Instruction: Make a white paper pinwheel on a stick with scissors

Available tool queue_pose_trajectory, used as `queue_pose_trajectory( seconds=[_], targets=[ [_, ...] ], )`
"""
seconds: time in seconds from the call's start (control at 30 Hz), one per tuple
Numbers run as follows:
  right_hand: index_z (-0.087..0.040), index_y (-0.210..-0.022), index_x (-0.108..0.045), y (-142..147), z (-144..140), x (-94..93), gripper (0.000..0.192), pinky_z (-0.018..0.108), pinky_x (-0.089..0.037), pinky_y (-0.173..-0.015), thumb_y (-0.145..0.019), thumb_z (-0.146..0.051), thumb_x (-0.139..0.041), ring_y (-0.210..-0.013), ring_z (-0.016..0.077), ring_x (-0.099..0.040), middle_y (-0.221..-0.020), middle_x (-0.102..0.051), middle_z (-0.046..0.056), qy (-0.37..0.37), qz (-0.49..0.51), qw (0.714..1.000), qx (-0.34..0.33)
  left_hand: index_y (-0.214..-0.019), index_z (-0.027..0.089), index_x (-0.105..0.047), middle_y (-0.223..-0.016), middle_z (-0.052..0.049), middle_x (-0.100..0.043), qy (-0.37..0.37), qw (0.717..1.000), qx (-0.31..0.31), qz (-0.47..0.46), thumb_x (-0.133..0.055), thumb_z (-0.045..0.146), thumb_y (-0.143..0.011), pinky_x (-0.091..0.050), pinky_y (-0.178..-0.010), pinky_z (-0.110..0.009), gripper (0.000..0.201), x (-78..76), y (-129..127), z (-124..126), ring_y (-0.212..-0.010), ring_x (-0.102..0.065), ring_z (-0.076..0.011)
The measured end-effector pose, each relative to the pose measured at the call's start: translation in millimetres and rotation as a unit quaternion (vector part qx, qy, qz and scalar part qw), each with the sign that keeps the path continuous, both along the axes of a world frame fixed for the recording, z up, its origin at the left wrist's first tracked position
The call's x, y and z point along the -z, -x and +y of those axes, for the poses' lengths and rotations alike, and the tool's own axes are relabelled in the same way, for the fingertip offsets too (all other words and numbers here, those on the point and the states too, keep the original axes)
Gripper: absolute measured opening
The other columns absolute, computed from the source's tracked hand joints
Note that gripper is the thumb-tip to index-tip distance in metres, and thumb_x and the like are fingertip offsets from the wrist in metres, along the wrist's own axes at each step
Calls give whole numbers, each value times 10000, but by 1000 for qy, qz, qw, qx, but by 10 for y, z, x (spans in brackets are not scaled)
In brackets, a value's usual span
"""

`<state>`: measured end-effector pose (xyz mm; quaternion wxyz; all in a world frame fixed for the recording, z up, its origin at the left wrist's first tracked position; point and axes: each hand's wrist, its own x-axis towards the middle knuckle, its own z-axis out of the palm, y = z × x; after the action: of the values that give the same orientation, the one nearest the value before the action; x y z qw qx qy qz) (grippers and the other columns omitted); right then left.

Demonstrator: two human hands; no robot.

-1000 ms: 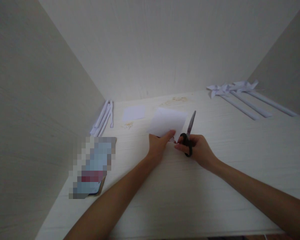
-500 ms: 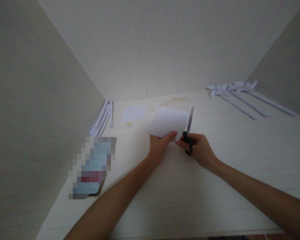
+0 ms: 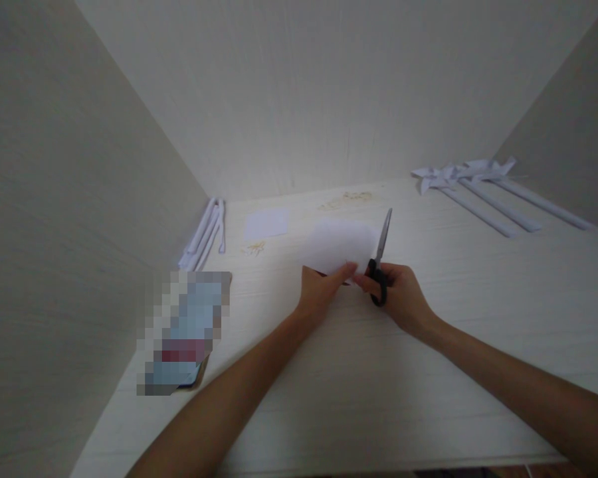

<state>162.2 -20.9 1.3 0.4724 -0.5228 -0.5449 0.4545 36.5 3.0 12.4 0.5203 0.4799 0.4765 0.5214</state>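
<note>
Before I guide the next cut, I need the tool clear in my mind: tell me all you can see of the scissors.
The scissors have slim, silvery blades that look like metal and black handles, probably plastic. The blades look closed, tips pointing away from the person and slightly right. The right hand holds them by the handles, its fingers partly hiding these. They are at the right edge of the paper; whether they touch it, I cannot tell.

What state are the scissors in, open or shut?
Shut, it appears: on the scissors in the right hand, the blades show as one narrow strip, with no gap visible between them.
</note>
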Motion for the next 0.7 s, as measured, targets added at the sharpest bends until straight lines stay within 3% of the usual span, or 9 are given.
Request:
queue_pose_trajectory(
  seconds=[0.13,0.27,0.47,0.6,0.7],
  targets=[
    [-138,-581,-521,-2,5,21,301,215,-208,-399,-644,-416,-617,-436,56,-282,-480,-359,-56,1,-1,1000,11,-559,141,-627,-611,-21,-646,5,1000,24,5,-685,247,-561,-482,-475,-221,120,24,-2,-2,-527,-587,-125],
    [-138,-584,-521,-17,42,36,305,211,-231,-403,-641,-422,-618,-439,57,-317,-503,-412,-42,13,12,1000,14,-580,139,-618,-574,-5,-619,0,1000,-17,-20,-665,270,-589,-477,-453,-204,140,84,10,49,-501,-564,-104],
    [-134,-640,-537,-47,50,-23,376,202,-214,-368,-689,-507,-533,-394,50,-334,-516,-478,-20,104,22,989,-106,-639,119,-595,-558,14,-579,12,983,-100,-155,-655,250,-590,-455,-426,-170,152,112,123,218,-495,-548,-80],
    [-147,-506,-475,-40,-19,-80,422,208,-217,-370,-671,-530,-539,-369,50,-325,-429,-426,-33,123,-81,972,-183,-631,112,-571,-538,16,-568,19,968,-132,-211,-658,216,-574,-434,-413,-153,147,84,201,310,-483,-542,-72],
    [-164,-441,-415,-35,-57,-94,438,216,-230,-380,-635,-522,-578,-370,58,-331,-397,-395,-41,124,-144,961,-201,-614,114,-557,-529,21,-562,26,960,-149,-235,-661,206,-569,-438,-428,-159,146,62,219,338,-477,-541,-69]
  ],
)
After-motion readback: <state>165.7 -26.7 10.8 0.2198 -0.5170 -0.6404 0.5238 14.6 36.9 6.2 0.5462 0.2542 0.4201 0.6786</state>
